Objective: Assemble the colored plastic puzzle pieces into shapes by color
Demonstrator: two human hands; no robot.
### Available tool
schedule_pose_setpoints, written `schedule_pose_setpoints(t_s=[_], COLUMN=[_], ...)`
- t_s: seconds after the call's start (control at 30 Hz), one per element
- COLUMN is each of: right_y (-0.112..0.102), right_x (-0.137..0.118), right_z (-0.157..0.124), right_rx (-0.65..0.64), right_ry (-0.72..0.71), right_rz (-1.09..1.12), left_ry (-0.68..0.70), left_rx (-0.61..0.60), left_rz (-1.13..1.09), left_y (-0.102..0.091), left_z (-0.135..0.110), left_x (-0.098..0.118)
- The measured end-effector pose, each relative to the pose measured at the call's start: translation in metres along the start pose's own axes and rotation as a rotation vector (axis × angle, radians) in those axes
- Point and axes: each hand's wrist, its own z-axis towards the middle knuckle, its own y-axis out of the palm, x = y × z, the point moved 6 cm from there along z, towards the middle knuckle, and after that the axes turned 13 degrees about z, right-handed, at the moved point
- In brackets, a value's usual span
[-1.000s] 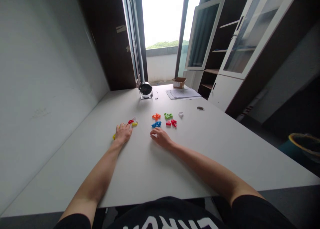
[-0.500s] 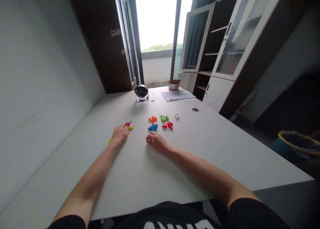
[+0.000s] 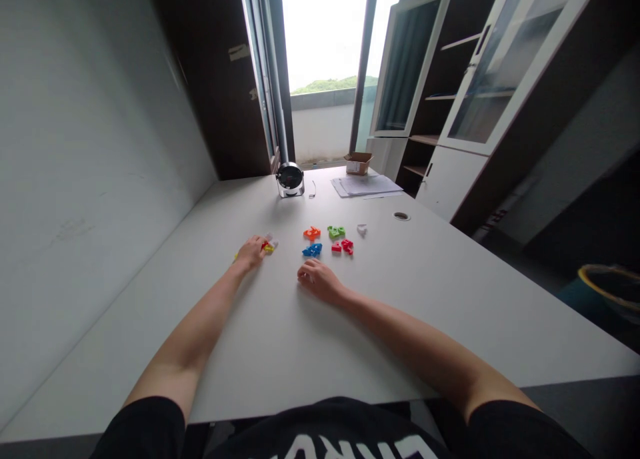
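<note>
My left hand (image 3: 251, 251) reaches to a small group of plastic pieces on the left. Its fingers are closed on a red piece (image 3: 264, 245), mostly hidden by them. Yellow pieces (image 3: 270, 249) and a whitish piece (image 3: 273, 240) lie against that hand. My right hand (image 3: 320, 280) rests on the table with curled fingers; whatever is inside cannot be made out. Just beyond it lie blue pieces (image 3: 313, 250), with orange pieces (image 3: 312, 233) behind. Green pieces (image 3: 337, 232), red pieces (image 3: 347, 247) and a white piece (image 3: 362, 229) sit to the right.
The white table (image 3: 400, 272) meets a wall (image 3: 100, 199) on the left. Toward its far end stand a round black device on a metal stand (image 3: 290, 179), papers (image 3: 367, 185) and an open cardboard box (image 3: 358, 163). A cable hole (image 3: 401, 216) lies right.
My view has shifted slightly, moving the scene right and up. The left hand's fingers have drawn in around the red piece. My right hand stays curled near the blue pieces.
</note>
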Motion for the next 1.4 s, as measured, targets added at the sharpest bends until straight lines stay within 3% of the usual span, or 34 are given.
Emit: schedule_pose_setpoints(t_s=[0.3,0.4,0.53,0.6,0.67,0.77,1.0,1.4], right_y=[0.003,0.004,0.005,0.005,0.005,0.006,0.002,-0.002], right_x=[-0.001,-0.001,0.005,0.012,0.019,0.027,0.018,0.02], right_z=[0.0,0.0,0.004,0.007,0.01,0.012,0.01,0.008], right_rx=[-0.003,-0.004,-0.003,0.02,0.052,0.074,0.097,0.141], right_ry=[-0.002,0.0,0.023,0.105,0.209,0.307,0.15,0.192], right_rz=[-0.051,-0.06,-0.03,0.007,0.051,0.122,0.174,0.142], left_ry=[-0.131,-0.192,-0.154,-0.074,-0.041,-0.049,-0.014,-0.005], left_rx=[-0.008,0.06,0.239,0.196,0.07,0.028,0.058,0.036], left_rz=[0.012,-0.038,-0.299,-0.517,-0.771,-0.943,-0.939,-1.065], left_y=[0.001,-0.008,-0.022,-0.017,-0.004,0.009,0.012,0.012], left_z=[-0.001,-0.005,-0.028,-0.041,-0.052,-0.064,-0.071,-0.072], left_x=[-0.02,-0.018,0.019,0.049,0.077,0.1,0.1,0.105])
